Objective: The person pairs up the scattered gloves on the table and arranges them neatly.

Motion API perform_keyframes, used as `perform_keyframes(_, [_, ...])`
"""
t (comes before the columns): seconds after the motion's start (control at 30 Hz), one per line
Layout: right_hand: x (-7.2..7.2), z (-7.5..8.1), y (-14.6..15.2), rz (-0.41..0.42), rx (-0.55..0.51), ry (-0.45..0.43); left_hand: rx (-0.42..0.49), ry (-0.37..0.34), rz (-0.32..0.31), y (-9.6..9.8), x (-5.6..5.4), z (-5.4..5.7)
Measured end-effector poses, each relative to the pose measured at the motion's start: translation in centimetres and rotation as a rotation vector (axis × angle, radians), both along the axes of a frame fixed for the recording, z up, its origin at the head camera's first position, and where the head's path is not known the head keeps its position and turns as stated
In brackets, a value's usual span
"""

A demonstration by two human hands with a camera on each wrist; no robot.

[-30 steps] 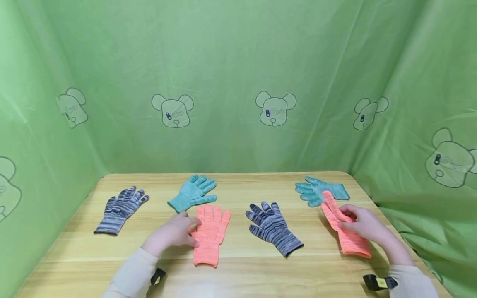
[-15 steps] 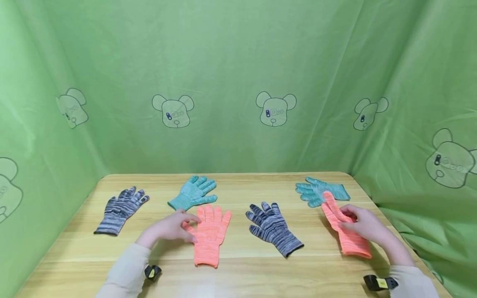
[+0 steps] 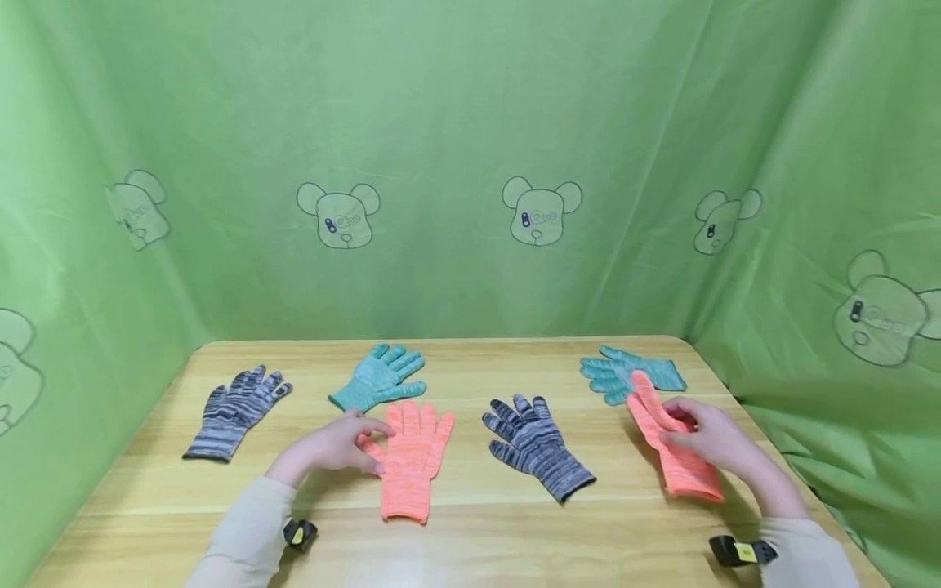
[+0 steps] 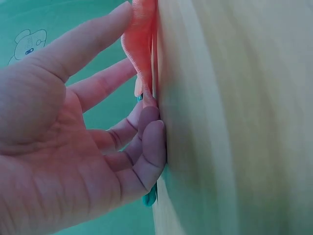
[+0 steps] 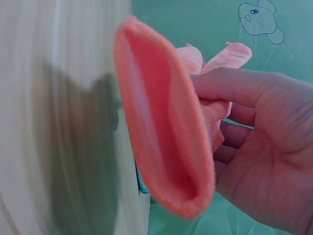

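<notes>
My left hand (image 3: 331,447) is at the left edge of a coral knit glove (image 3: 408,461) lying palm-flat on the table. Thumb and index finger touch that glove some way apart; in the left wrist view my other fingers (image 4: 154,142) bend against the tabletop. My right hand (image 3: 706,437) pinches a second coral glove (image 3: 691,474) between thumb and fingers. Its cuff (image 5: 164,122) gapes toward the right wrist camera and hangs clear of the wood, casting a shadow. The held glove's fingertips overlap a teal glove (image 3: 665,374) in the head view.
A second teal glove (image 3: 378,380) lies just behind my left hand. One grey-black striped glove (image 3: 235,415) is at the far left, another (image 3: 540,449) between my hands. Green curtains (image 3: 441,286) enclose the wooden table (image 3: 500,547) at the back and both sides.
My left hand drew back slightly to the left, then stayed at the glove's edge. My right hand keeps its hold, with barely any shift. The head view has tilted a little.
</notes>
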State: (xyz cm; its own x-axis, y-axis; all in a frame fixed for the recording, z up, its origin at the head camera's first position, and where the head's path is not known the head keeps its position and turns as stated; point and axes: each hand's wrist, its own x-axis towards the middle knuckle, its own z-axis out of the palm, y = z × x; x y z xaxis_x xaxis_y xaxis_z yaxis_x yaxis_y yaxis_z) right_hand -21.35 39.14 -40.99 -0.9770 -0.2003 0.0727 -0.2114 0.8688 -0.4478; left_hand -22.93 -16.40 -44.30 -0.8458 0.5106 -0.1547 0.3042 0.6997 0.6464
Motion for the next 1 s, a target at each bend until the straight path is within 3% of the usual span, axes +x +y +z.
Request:
perform_keyframes(0.23, [0.2, 1.0, -0.1, 0.012, -0.006, 0.048, -0.006, -0.009, 0.018, 0.0, 0.0, 0.2])
perform_keyframes(0.5, [0.4, 1.5, -0.4, 0.007, -0.021, 0.026, -0.006, -0.019, 0.026, 0.1, 0.1, 0.2])
perform_keyframes(1.0, [-0.5, 2.6, -2.0, 0.025, -0.039, 0.063, 0.005, -0.027, 0.019, 0.1, 0.2, 0.2])
